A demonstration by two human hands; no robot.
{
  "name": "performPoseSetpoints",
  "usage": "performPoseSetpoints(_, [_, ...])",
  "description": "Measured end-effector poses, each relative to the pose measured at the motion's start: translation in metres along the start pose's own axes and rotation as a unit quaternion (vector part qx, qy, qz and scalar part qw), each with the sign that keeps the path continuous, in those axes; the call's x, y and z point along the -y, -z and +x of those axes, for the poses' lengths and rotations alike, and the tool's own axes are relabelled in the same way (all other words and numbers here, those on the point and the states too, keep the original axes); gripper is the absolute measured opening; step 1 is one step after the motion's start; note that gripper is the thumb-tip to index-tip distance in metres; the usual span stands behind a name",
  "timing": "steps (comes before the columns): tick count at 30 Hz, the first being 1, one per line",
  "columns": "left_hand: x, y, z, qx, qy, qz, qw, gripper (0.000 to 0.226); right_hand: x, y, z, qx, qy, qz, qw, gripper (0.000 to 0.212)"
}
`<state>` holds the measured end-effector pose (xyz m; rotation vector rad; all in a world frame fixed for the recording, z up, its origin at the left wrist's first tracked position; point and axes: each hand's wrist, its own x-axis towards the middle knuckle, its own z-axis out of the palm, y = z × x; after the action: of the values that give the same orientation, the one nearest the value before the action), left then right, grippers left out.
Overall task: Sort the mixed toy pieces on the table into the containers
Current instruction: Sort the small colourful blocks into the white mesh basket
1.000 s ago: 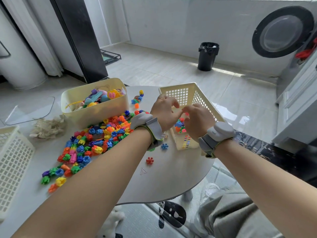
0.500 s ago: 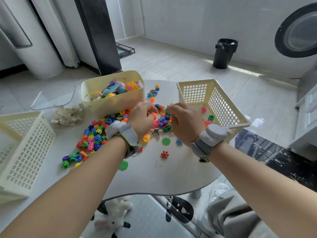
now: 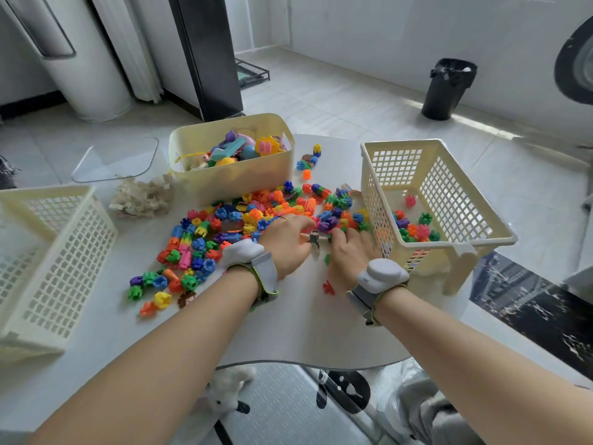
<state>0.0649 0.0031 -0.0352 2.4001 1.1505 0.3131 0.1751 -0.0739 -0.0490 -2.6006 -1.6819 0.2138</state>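
Observation:
A heap of small colourful interlocking toy pieces covers the middle of the white table. My left hand lies at the heap's right edge with its fingers bent over the pieces; what it holds is hidden. My right hand is beside it, its fingers curled down around pieces next to the right lattice basket, which has several pieces in it. A small dark figure piece lies between the two hands. A red piece lies loose near my right wrist.
A solid cream tub of larger toys stands behind the heap. A second lattice basket stands at the left table edge. A pale wad of shreds lies left of the tub. A black bin stands on the floor.
Both hands came out of the right basket and moved left and down onto the heap's right edge. The view swung left, bringing the left basket into sight.

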Motion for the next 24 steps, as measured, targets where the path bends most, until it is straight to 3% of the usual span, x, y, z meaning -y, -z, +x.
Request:
performPoseSetpoints(3, [-0.003,-0.010,0.008,0.026,-0.013,0.041,0.999,0.042,-0.002,-0.010,0.003,-0.027,0.038,-0.007,0.999,0.041])
performPoseSetpoints(8, [-0.002,-0.015,0.014,0.071,-0.005,0.134,0.988,0.038,-0.004,-0.006,0.001,-0.051,0.084,0.074,0.992,0.061])
performPoseSetpoints(12, [0.000,-0.016,0.015,0.077,0.004,0.141,0.987,0.045,-0.006,-0.003,0.001,-0.055,0.045,0.086,0.994,0.061])
performPoseSetpoints(19, [0.003,-0.017,0.009,0.063,0.002,0.119,0.991,0.043,-0.005,-0.003,0.006,-0.050,0.038,0.045,0.997,0.041])
performPoseSetpoints(24, [0.007,-0.016,0.006,0.058,0.021,0.155,0.986,0.030,-0.003,0.001,0.010,-0.007,0.050,0.074,0.996,0.051])
